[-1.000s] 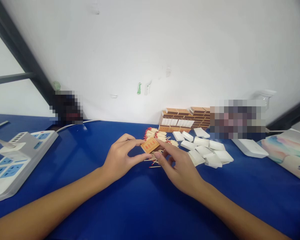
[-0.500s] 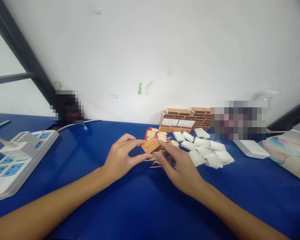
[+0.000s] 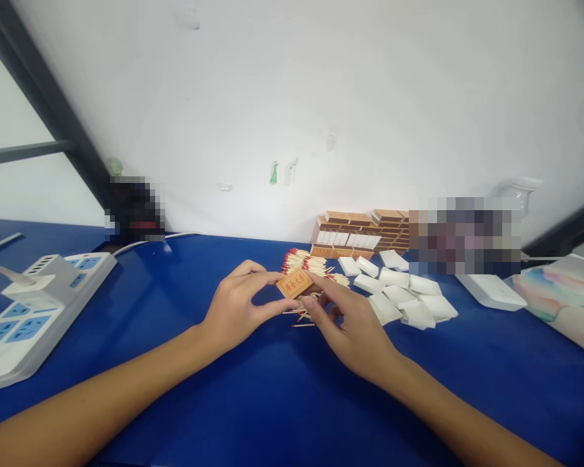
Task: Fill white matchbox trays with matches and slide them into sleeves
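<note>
Between my two hands is a small orange-brown matchbox (image 3: 294, 283) with red lettering on its face, held tilted. My left hand (image 3: 238, 298) pinches its left end between thumb and fingers. From the other side, my right hand (image 3: 348, 318) grips the right end with thumb and forefinger. Behind and under the box lies a heap of red-tipped matches (image 3: 305, 263), partly hidden by the box and fingers. To the right of the heap, several white paper matchbox trays (image 3: 396, 295) lie scattered on the blue table (image 3: 272, 402).
Stacked matchboxes (image 3: 348, 240) stand against the white wall. At left sits a power strip (image 3: 34, 324) with a plugged-in cable. A white box-shaped object (image 3: 494, 292) and a colourful tissue pack (image 3: 559, 292) lie at right. Two spots at the back are blurred out.
The view has shifted very slightly. Both hands keep the same hold on the matchbox, and nothing else has visibly moved.
</note>
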The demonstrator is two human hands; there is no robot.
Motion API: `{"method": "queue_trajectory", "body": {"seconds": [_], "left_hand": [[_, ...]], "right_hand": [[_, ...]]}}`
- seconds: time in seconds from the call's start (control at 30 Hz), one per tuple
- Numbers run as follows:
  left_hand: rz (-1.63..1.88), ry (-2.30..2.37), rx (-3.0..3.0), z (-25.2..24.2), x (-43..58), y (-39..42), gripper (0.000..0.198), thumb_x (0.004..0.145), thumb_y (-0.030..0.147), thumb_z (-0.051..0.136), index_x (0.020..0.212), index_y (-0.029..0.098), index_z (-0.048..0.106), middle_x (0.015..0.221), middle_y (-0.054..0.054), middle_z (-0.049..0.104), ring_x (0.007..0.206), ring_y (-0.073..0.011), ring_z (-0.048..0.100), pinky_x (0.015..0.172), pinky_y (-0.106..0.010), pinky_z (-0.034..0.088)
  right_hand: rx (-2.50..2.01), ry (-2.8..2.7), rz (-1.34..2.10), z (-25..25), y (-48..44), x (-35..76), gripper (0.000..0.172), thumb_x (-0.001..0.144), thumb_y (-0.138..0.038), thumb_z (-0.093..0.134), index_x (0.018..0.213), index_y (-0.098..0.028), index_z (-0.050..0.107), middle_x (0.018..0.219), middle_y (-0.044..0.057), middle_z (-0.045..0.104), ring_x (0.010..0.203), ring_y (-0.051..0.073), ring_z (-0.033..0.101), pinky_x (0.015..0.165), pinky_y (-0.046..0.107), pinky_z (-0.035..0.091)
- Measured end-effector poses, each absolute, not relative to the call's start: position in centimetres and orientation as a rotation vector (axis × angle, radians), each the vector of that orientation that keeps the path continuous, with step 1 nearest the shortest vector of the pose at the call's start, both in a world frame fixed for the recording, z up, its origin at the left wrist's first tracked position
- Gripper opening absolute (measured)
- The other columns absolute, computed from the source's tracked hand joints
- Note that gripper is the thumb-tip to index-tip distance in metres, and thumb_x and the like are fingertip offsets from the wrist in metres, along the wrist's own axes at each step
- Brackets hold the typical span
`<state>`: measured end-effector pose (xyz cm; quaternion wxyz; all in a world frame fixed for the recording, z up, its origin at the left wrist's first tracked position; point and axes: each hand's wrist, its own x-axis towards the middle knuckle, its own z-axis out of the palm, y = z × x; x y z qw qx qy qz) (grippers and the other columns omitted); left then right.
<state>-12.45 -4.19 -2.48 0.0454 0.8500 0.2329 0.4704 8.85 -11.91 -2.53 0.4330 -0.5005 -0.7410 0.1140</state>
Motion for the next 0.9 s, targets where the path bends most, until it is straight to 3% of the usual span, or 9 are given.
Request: {"method": "queue_trajectory", "body": {"seconds": [0.9], "left_hand": [[1.428,0.694,2.586,-2.59,-12.41,-4.21,0.04,0.084,0.042,0.083,0.114,0.016,0.074,0.095,-0.007,0.077,0.087,-0.0187,0.067,0.076,-0.033,0.06]], "right_hand": [[-1.252,-1.853,0.297,-2.48,-11.89,8.88,0.04,0.105,-0.031,0.054,0.139,-0.013,0.061,0.103,0.011,0.077,0.072,0.017,0.067,0.059,0.03,0.056]]}}
